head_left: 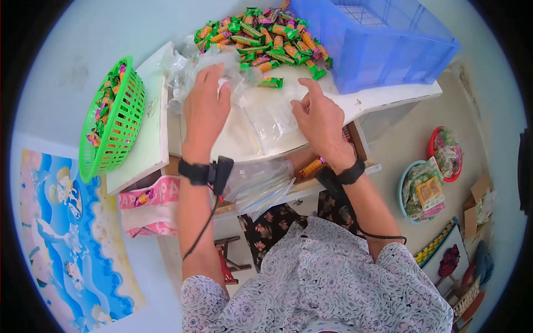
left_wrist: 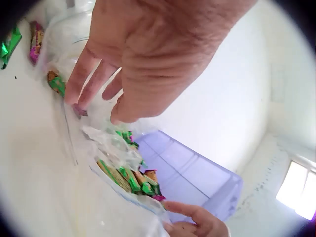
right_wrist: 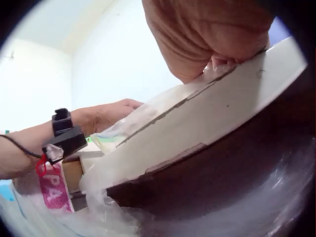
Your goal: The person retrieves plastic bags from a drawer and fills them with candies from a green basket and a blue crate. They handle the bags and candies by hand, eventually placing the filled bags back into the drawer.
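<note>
A clear flat plastic bag (head_left: 272, 122) lies on the white tabletop between the hands. My left hand (head_left: 206, 105) reaches over a heap of crumpled clear plastic bags (head_left: 177, 75) at the table's left, fingers fairly straight. In the left wrist view its fingertips touch down at the plastic beside a small purple wrapper (left_wrist: 79, 111). My right hand (head_left: 321, 119) is low at the flat bag's right edge, index finger and thumb apart, the other fingers bent. Beyond the hands lies a pile of wrapped snacks (head_left: 272, 41) in green, orange and purple wrappers.
A blue plastic crate (head_left: 388, 61) stands at the back right. A green basket (head_left: 119, 119) of snacks leans at the left. Below the table edge, an open drawer holds more plastic bags (head_left: 258, 183). A pink towel (head_left: 147, 208) hangs at the left; filled basins (head_left: 405, 194) stand on the floor right.
</note>
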### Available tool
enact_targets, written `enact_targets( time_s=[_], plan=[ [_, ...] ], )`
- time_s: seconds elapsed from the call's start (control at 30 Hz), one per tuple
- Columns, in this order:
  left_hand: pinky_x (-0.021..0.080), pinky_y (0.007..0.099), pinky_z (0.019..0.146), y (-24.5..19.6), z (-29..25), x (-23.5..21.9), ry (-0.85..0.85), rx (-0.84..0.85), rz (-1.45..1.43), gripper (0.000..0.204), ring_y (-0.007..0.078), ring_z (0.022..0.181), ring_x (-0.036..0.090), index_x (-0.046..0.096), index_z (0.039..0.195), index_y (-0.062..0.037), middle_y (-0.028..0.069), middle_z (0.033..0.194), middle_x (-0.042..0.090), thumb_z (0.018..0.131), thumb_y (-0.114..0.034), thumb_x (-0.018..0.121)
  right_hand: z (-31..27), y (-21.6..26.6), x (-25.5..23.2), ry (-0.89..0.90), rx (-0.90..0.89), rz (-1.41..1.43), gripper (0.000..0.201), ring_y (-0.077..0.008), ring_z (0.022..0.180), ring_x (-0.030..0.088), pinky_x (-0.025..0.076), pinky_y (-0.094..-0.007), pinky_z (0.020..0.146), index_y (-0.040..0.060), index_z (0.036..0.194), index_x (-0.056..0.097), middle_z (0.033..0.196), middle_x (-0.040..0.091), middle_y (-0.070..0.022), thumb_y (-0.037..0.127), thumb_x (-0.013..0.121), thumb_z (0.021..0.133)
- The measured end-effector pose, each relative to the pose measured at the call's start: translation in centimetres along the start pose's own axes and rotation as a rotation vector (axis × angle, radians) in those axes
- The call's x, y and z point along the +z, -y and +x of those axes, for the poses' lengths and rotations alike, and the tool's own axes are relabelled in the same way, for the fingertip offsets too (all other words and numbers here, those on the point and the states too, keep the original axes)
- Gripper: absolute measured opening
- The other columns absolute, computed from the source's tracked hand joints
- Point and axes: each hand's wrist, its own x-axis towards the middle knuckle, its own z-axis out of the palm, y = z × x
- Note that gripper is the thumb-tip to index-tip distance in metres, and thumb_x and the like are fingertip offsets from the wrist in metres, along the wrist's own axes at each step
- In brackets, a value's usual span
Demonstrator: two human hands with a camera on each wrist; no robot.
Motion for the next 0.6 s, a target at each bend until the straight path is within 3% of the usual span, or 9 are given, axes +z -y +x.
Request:
enact_targets(
  time_s=[0.07, 0.2, 0.23, 0.3, 0.37, 0.5, 0.6],
  plan=[
    [0.057, 0.0438, 0.085, -3.7, -1.6, -1.1, -0.156, -0.004, 0.135, 0.038, 0.0326, 0.096, 0.071, 0.062, 0.133, -0.0038, 0.02, 0.131, 0.062, 0.095, -0.009, 0.064, -0.3, 0.3, -0.2, 0.031, -0.011, -0.017, 0.042, -0.0363, 0.064, 0.068, 0.05, -0.0482, 0.059, 0.0053, 0.128, 0.058, 0.066, 0.067, -0.0104, 0.022, 0.071, 0.092],
    [0.051, 0.044, 0.1, -9.0, -5.2, 1.2, -0.132, 0.135, 0.032, 0.041, 0.0356, 0.12, 0.063, 0.058, 0.137, 0.0008, 0.0222, 0.138, 0.059, 0.098, -0.014, 0.062, -0.6, 1.5, -2.0, 0.138, 0.041, -0.018, 0.042, -0.0378, 0.07, 0.069, 0.052, -0.0481, 0.062, 0.0009, 0.127, 0.058, 0.075, 0.071, -0.0138, 0.029, 0.066, 0.097],
    [0.049, 0.0446, 0.105, -10.1, -5.8, 2.7, -0.095, 0.17, 0.043, 0.044, 0.0364, 0.127, 0.059, 0.057, 0.138, 0.0024, 0.0224, 0.14, 0.058, 0.099, -0.017, 0.062, -0.6, 1.5, -2.3, 0.097, 0.007, -0.029, 0.043, -0.0382, 0.076, 0.07, 0.053, -0.0481, 0.065, -0.0002, 0.127, 0.057, 0.082, 0.071, -0.0159, 0.03, 0.065, 0.098],
    [0.041, 0.0471, 0.113, -10.4, -6.9, 4.2, 0.012, 0.171, 0.08, 0.051, 0.0375, 0.139, 0.049, 0.053, 0.143, 0.0044, 0.0222, 0.146, 0.055, 0.1, -0.022, 0.061, -0.7, 1.3, -3.3, 0.0, -0.05, -0.058, 0.046, -0.039, 0.088, 0.07, 0.054, -0.048, 0.072, -0.0024, 0.129, 0.057, 0.097, 0.073, -0.0203, 0.033, 0.062, 0.1],
    [0.032, 0.0511, 0.121, -10.3, -7.8, 5.7, 0.153, 0.108, 0.131, 0.059, 0.038, 0.15, 0.036, 0.048, 0.148, 0.0052, 0.0216, 0.153, 0.049, 0.1, -0.028, 0.06, -0.7, 1.0, -4.3, -0.005, -0.224, -0.042, 0.051, -0.0406, 0.108, 0.065, 0.053, -0.0488, 0.087, -0.0026, 0.135, 0.055, 0.119, 0.067, -0.0253, 0.035, 0.061, 0.101],
    [0.023, 0.0571, 0.124, -9.0, -8.5, 6.7, 0.224, 0.249, 0.208, 0.067, 0.0354, 0.153, 0.031, 0.043, 0.152, 0.0032, 0.0195, 0.161, 0.041, 0.099, -0.034, 0.057, -2.6, 1.7, -3.3, 0.118, -0.53, 0.081, 0.059, -0.0442, 0.136, 0.05, 0.041, -0.0507, 0.113, -0.0029, 0.144, 0.05, 0.146, 0.052, -0.0289, 0.039, 0.057, 0.103],
    [0.02, 0.0568, 0.125, -8.3, -8.6, 7.2, 0.225, 0.263, 0.164, 0.07, 0.0339, 0.155, 0.029, 0.041, 0.155, 0.0026, 0.0188, 0.163, 0.037, 0.098, -0.036, 0.056, -3.2, 1.2, -1.3, 0.208, -0.481, -0.01, 0.066, -0.0458, 0.144, 0.041, 0.032, -0.0513, 0.121, -0.004, 0.148, 0.046, 0.154, 0.045, -0.029, 0.044, 0.054, 0.104]
  ],
)
